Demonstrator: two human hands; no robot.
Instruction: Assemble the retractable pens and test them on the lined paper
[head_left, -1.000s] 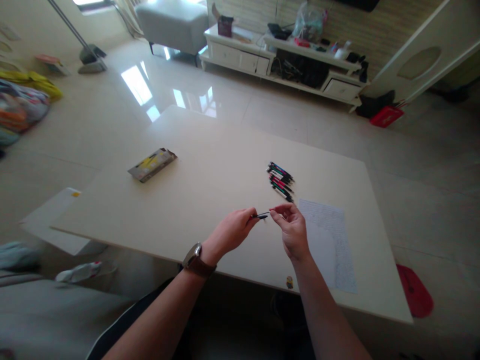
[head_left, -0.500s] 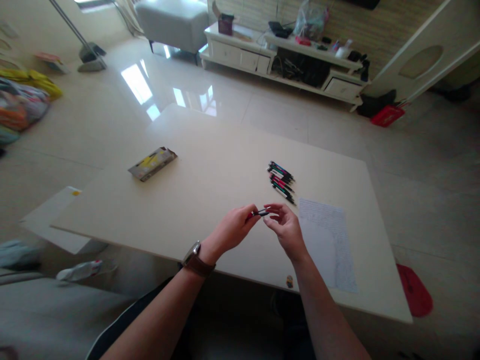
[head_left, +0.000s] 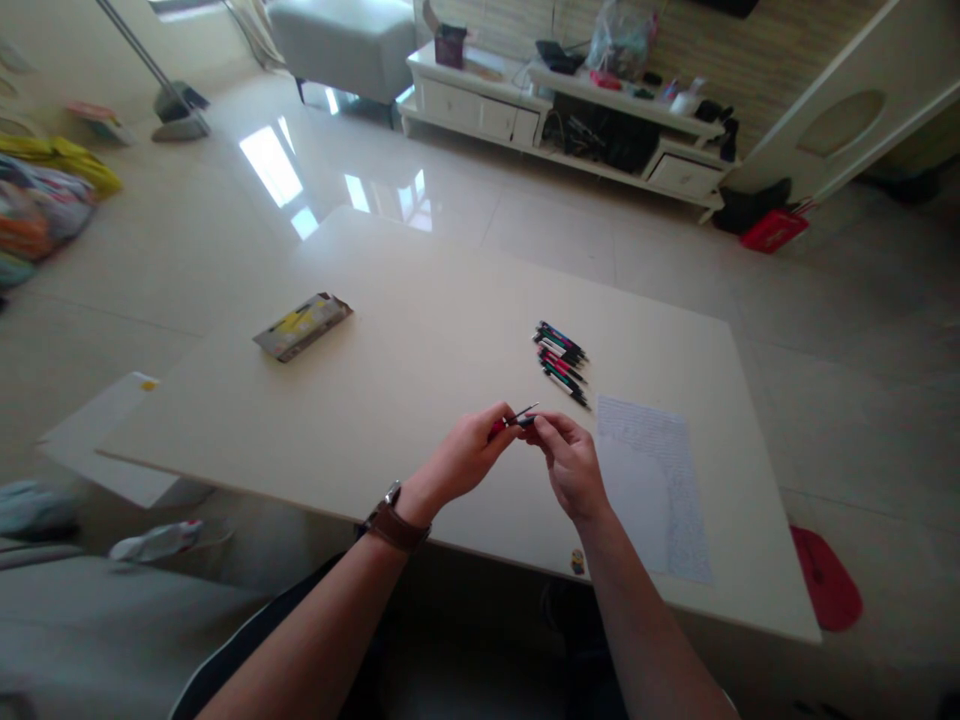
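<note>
Table [head_left: 420, 360]: big, pale and flat. It fills the middle of the view, and everything else lies on it or is held over it.

Left arm [head_left: 322, 620]: comes up from the bottom left. It is bare and bent a little, and it slants toward the middle of the table.

Right arm [head_left: 637, 620]: comes up from the bottom right. It is bare and slants in to meet the other arm.

Paper [head_left: 652, 480]: a white sheet with small writing on it. It lies flat on the right side of the table, just beside the right hand.

Box [head_left: 302, 326]: a flat pack with some yellow on it. It lies on the left part of the table, well apart from the hands.

Left hand [head_left: 461, 462]: held just over the near part of the table. The fingers are curled in, and the thumb and fingertips are pinched tight on one end of the pen.

Right hand [head_left: 571, 462]: faces the left hand, and their fingertips almost touch. Its fingers are bent and pinched on the other end of the pen.

Pile of pens [head_left: 562, 362]: dark, pink and green pens lie side by side, past the hands and near the top corner of the paper.

Watch [head_left: 390, 520]: sits on the left wrist with a brown strap.

Pen [head_left: 519, 418]: small and dark, with a bit of red. It is held between both hands, above the table, and its thin tip points up and to the right.
</note>
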